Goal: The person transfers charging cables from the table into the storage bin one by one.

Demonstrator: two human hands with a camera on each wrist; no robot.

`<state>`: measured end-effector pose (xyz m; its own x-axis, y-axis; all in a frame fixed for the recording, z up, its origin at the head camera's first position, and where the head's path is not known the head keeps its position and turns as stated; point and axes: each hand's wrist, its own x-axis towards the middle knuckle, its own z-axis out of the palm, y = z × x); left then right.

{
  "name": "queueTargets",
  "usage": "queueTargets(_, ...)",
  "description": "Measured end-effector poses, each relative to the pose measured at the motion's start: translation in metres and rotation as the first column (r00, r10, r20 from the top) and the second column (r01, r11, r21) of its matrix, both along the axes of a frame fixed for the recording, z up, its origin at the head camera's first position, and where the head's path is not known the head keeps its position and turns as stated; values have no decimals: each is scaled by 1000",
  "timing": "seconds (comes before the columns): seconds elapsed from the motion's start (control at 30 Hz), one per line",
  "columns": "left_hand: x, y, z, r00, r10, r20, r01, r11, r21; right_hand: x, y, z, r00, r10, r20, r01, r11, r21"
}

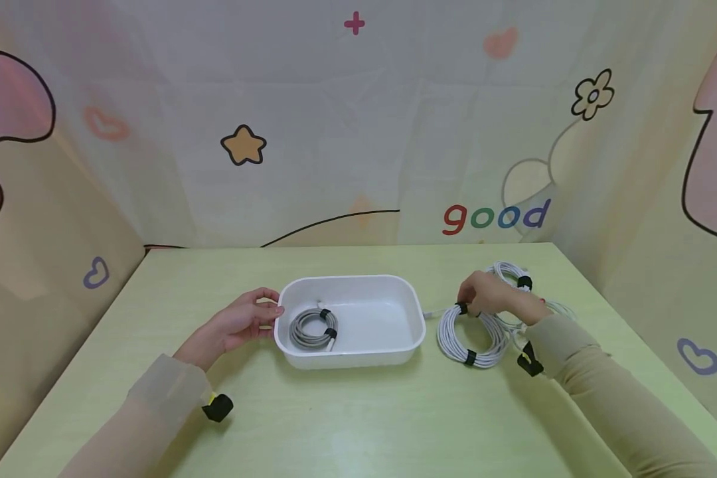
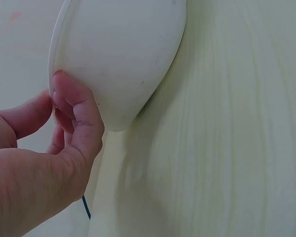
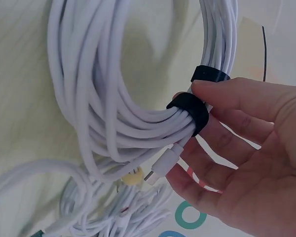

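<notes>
My left hand [image 1: 247,322] pinches the left rim of a white plastic basin [image 1: 364,325], the thumb at the edge and the fingers along the outer wall [image 2: 118,49]. Inside the basin, at its left end, lies a grey coiled cable [image 1: 299,335] tied with black straps. Right of the basin, my right hand [image 1: 490,292] pinches the top of a coiled white cable [image 1: 448,342] near its black straps. The right wrist view shows my thumb and fingers around this coil [image 3: 84,74], close to two straps, with a plug [image 3: 164,164] hanging beside the fingers.
More white coiled cables [image 1: 504,269] lie behind and right of my right hand, partly hidden by it. The pale wooden table [image 1: 334,418] runs back to a printed cloth backdrop [image 1: 334,133]. Curtain-like cloth also stands at both sides.
</notes>
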<state>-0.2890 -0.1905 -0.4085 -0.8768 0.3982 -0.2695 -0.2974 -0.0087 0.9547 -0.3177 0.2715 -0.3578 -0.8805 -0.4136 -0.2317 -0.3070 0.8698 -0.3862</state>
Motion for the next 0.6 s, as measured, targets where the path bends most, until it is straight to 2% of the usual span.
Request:
queueTargets(0.17, 1, -1, 0, 1000, -2, -4, 2, 1000, 8, 1, 3, 7, 1000, -5, 16, 5, 1000, -21)
queueTargets(0.4, 1, -1, 0, 1000, -5, -1, 5, 1000, 11, 1, 7, 15, 998, 56, 23, -55, 998, -18)
queueTargets(0.6, 2, -1, 1, 1000, -12, -4, 12, 1000, 5, 0, 10, 20, 996, 62, 70, -61, 998, -25)
